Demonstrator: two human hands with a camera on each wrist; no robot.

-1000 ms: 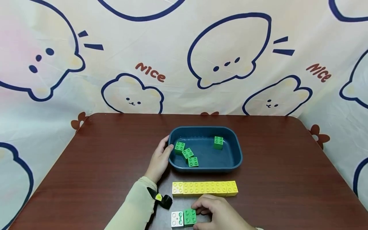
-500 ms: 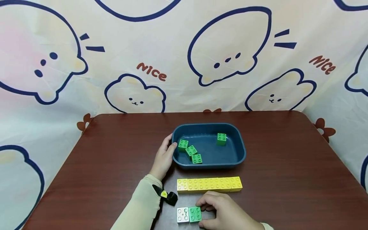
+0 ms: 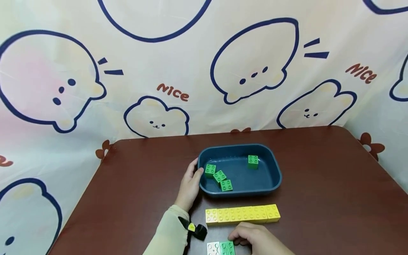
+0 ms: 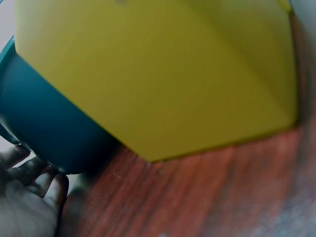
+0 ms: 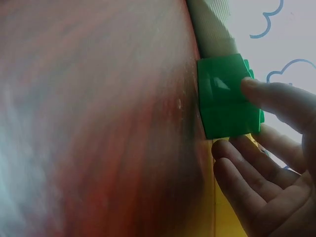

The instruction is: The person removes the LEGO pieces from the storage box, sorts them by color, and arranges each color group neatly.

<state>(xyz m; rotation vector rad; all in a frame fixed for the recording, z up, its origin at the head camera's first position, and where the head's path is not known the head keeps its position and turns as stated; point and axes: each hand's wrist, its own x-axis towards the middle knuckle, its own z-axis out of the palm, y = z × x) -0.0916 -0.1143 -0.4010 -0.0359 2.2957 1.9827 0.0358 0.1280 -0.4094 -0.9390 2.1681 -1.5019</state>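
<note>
My left hand (image 3: 189,186) grips the left rim of a dark blue tray (image 3: 275,182), its thumb at the edge. Several green building blocks (image 3: 253,162) lie in the tray, most of them bunched at its left side. With thumb and index finger, my right hand (image 3: 258,239) pinches a green building block (image 5: 224,96). That block sits on the table against the right side of a white building block (image 3: 213,248). In the head view, the lower frame edge cuts off both blocks and hides my right thumb.
A row of several yellow building blocks (image 3: 242,214) runs side by side between the tray and my right hand. Everything rests on a brown wooden table (image 3: 318,184). A patterned cloth (image 3: 204,81) hangs behind it. A large yellow surface (image 4: 163,74) fills much of the left wrist view.
The head view has shifted, so the scene sits farther right and lower in it. Against the tray and blocks, both hands look nearly unmoved.
</note>
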